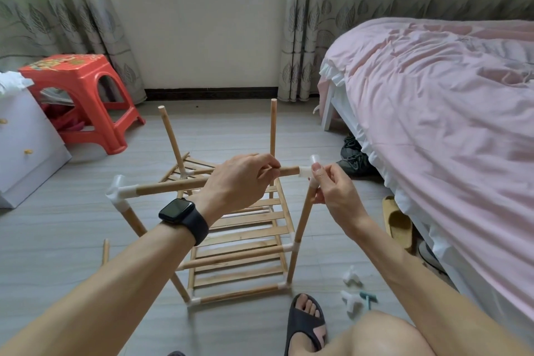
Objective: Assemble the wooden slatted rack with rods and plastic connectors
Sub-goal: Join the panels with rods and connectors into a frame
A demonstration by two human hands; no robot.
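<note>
While the upper front corner of the rack is being joined, the horizontal rod (170, 185) is held near its right end by the left hand (239, 179), the grip curled round the wood. The white plastic connector (307, 172) on top of the front right upright (303, 217) is pinched by the right hand (335, 191). The rod end is seen inside the connector's side socket; whether it is fully seated cannot be told. The next move is judged to call for a straight axial push on the rod while the connector is steadied against twisting. The rack is positioned on the floor directly ahead, with its slatted shelf (245, 234) low in the frame and two rear uprights (273, 124) not yet capped. Spare connectors (352, 277) are placed on the floor to the right, and a loose rod (105, 251) to the left. A bed (433, 124) and a red stool (83, 95) are located nearby but well apart from the work.
</note>
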